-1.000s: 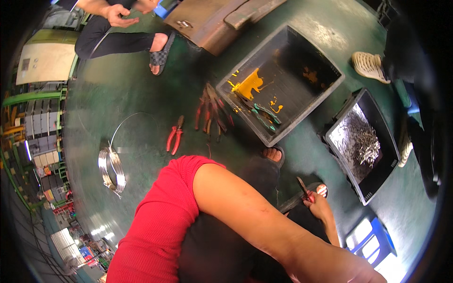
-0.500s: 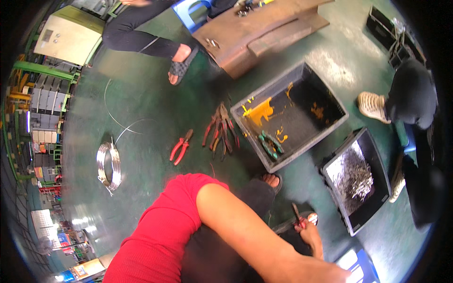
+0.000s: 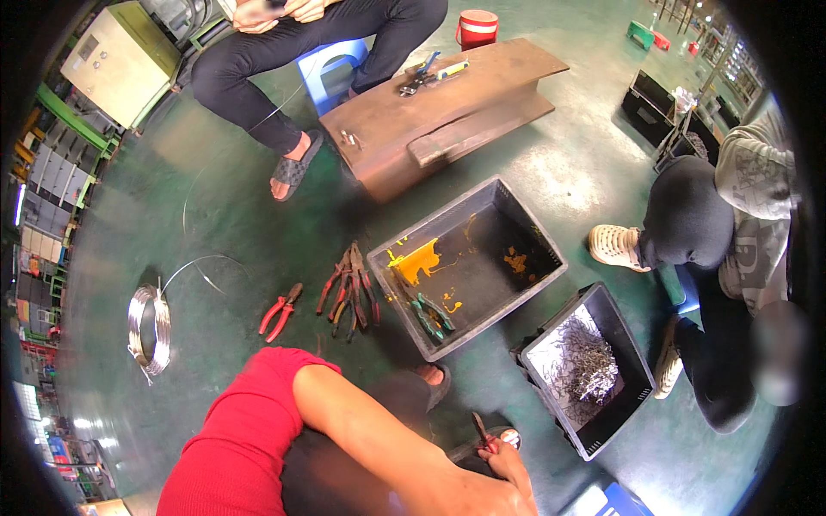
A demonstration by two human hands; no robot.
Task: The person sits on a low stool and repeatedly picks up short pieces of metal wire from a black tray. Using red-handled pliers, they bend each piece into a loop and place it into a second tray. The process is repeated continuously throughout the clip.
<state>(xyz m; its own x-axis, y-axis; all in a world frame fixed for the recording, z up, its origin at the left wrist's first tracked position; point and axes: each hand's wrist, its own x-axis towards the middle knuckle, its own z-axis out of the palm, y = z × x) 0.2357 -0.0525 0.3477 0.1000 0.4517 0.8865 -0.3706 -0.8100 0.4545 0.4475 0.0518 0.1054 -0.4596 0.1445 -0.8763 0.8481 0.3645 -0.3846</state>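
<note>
My right hand (image 3: 508,463), low in the picture near my sandalled foot, is closed on red-handled pliers (image 3: 484,437), jaws pointing up and left. My left arm (image 3: 370,413), in a short red sleeve, reaches across toward the lower edge; its hand does not show. To the left of my feet, another pair of red-handled pliers (image 3: 280,314) lies on the green floor beside several pliers (image 3: 351,288) in a bunch. Green-handled pliers (image 3: 432,316) rest in a black tray (image 3: 516,297) stained yellow.
A coil of silvery wire (image 3: 150,331) lies far left, its loose end trailing. Right of my foot, a black crate (image 3: 638,365) holds short metal pieces. Beyond the tray is a rusty steel beam (image 3: 465,95) with tools on it. People sit at the back and at the right.
The whole view has shifted, so the tray, crate and beam appear lower and further left. More of the two other people shows. My right hand keeps hold of the pliers.
</note>
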